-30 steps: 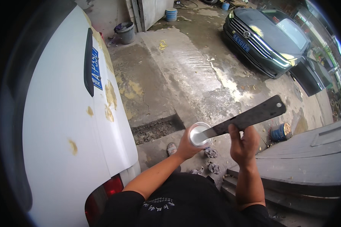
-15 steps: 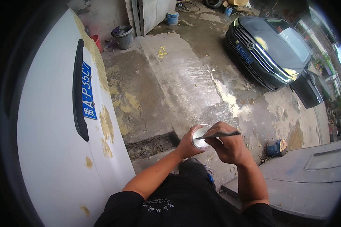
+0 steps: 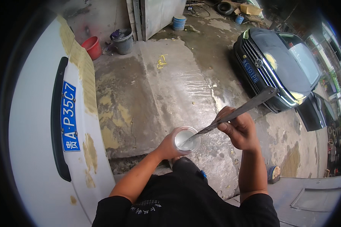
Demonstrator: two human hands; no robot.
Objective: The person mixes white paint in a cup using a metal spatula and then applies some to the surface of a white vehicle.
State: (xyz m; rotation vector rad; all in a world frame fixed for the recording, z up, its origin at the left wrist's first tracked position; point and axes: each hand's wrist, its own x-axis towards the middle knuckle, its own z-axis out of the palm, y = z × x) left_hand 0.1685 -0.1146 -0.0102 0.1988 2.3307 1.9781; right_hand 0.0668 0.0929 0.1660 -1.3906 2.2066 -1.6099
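My left hand (image 3: pixel 168 145) is wrapped round a clear plastic cup (image 3: pixel 186 140) with whitish liquid in it. Between the thumb and fingers of my right hand (image 3: pixel 238 128) is a long, flat metal stirring stick (image 3: pixel 250 104). Its lower end dips into the cup, and its upper end points up to the right. To my left stands a white vehicle (image 3: pixel 34 125) with a blue licence plate (image 3: pixel 69 116), a dark trim strip (image 3: pixel 58 117) and tan filler patches (image 3: pixel 90 153).
A dark car (image 3: pixel 284 64) with an open door (image 3: pixel 310 113) stands at the far right. Red (image 3: pixel 91 48) and grey (image 3: pixel 122 41) buckets sit by the wall. A paint bucket (image 3: pixel 273 173) is beside a grey panel (image 3: pixel 314 200). The concrete floor (image 3: pixel 166 94) looks wet in places.
My right hand has drawn the stick higher and tilted it, so more of it shows. The cup has shifted left in view. The whole view has also turned somewhat.
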